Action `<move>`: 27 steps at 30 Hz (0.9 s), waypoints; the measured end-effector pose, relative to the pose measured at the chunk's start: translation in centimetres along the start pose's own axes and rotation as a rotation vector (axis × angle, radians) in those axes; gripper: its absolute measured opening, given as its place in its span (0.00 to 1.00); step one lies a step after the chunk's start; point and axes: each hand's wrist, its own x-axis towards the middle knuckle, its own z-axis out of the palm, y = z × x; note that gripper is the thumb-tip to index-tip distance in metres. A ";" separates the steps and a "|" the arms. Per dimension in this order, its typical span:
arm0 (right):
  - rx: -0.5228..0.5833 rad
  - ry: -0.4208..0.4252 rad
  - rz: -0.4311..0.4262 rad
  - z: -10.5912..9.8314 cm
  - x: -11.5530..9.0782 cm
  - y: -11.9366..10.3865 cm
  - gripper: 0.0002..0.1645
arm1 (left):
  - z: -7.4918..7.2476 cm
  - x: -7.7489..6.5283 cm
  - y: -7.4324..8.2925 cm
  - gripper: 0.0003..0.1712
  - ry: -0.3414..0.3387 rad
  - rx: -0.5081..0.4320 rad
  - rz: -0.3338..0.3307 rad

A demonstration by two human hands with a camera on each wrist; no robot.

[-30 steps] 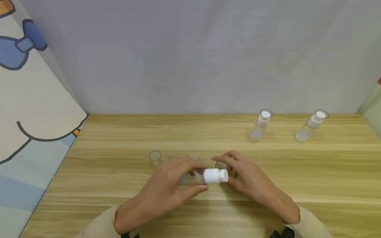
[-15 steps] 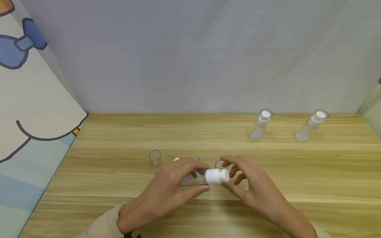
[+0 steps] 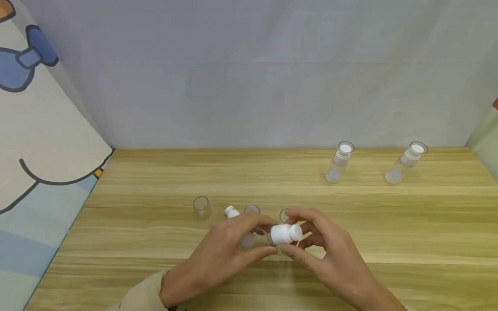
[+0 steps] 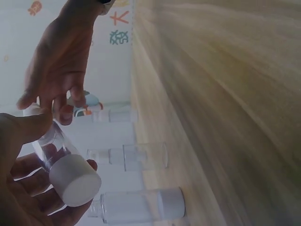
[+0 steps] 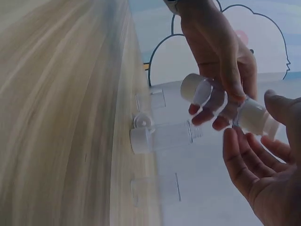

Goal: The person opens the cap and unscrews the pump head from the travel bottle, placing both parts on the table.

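Note:
My left hand grips a clear bottle lying sideways, its frosted white base to the left and its white pump top to the right. The thumb and fingers wrap the clear body. Around the pump top my right hand holds its thumb and fingers spread and slightly bent, thumb below and index finger above; firm contact is not plain. Behind the hands stand a clear bottle body, a white pump top and clear caps, partly hidden.
Two capped pump bottles, one nearer the middle and one farther right, stand at the back right of the wooden table. A grey curtain closes off the back; a cartoon-printed panel borders the left.
My right hand drew back a little to the right with its fingers spreading, then came in around the pump top. The left hand and its bottle shifted slightly right, uncovering the loose pump top.

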 end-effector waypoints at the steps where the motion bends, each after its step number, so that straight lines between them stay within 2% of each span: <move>1: 0.008 0.011 0.001 0.1 0.0 -0.1 0.32 | 0.1 0.0 0.1 0.22 -0.001 0.003 -0.003; 6: 0.032 0.045 0.004 0.6 0.0 -0.7 0.25 | 0.5 -0.1 0.3 0.22 0.011 0.028 0.005; 10: 0.005 0.064 0.004 0.8 0.1 -1.0 0.23 | 0.7 -0.2 0.3 0.23 0.022 0.030 0.008; 17: -0.077 0.087 -0.033 0.9 0.3 -1.2 0.23 | 1.0 0.0 0.6 0.21 0.063 0.070 0.003; 21: -0.092 0.072 -0.068 0.9 0.4 -1.3 0.23 | 1.0 0.0 0.6 0.20 0.082 0.053 0.013; 23: -0.094 0.059 -0.087 0.8 0.4 -1.4 0.23 | 1.0 -0.1 0.5 0.22 0.096 0.030 0.032; 27: -0.124 0.037 -0.154 0.4 0.7 -1.4 0.24 | 0.8 0.0 0.3 0.24 0.141 -0.021 0.114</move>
